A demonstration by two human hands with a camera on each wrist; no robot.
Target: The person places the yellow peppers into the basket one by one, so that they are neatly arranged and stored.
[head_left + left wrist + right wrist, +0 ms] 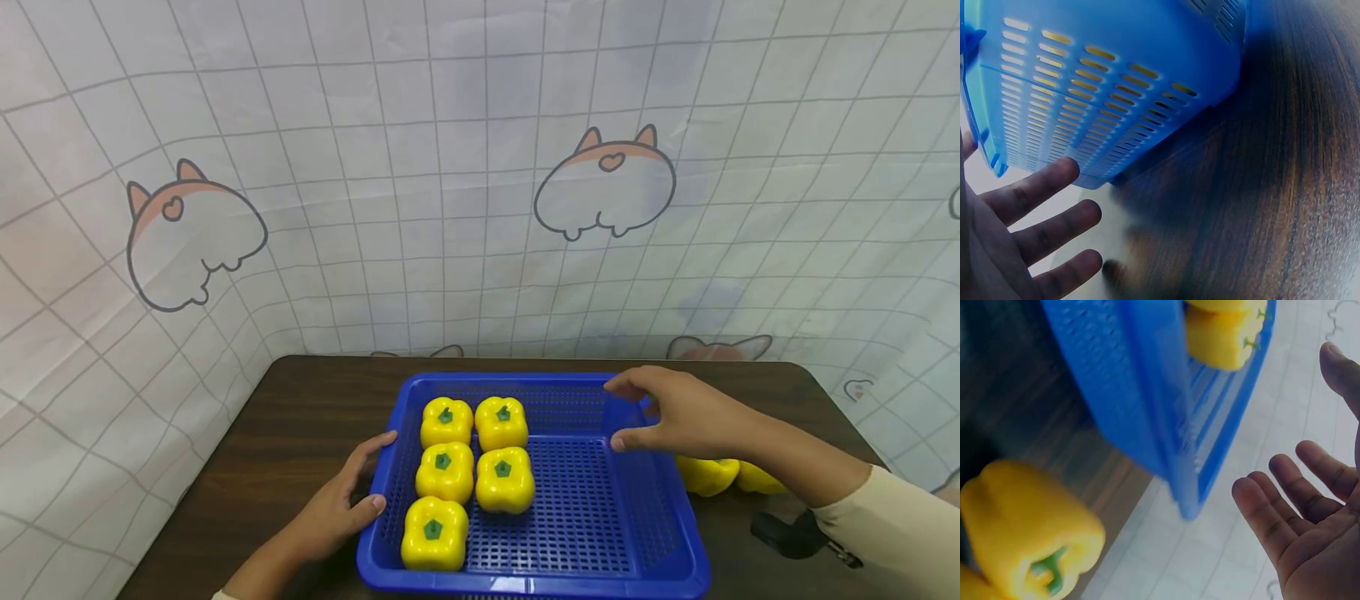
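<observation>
A blue plastic basket [570, 500] with slotted sides stands on the table and holds several yellow bell peppers [444, 472], stems up. Three line its left side and two sit beside them; the basket's right part shows bare floor. My left hand [341, 500] is at the left rim, thumb and a fingertip right at the edge. In the left wrist view its other fingers [1060, 231] stretch out beside the slotted wall. Over the right rim hovers my right hand [686, 412], empty, thumb and fingers spread apart. Yellow peppers [1035, 525] lie on the table outside the basket's right wall, partly hidden by my right forearm.
The dark wood-grain table [247, 467] ends at a back edge close behind the basket. A white gridded cloth [465, 275] with cartoon animals hangs behind it and at the sides. A black object [787, 533] is by my right sleeve.
</observation>
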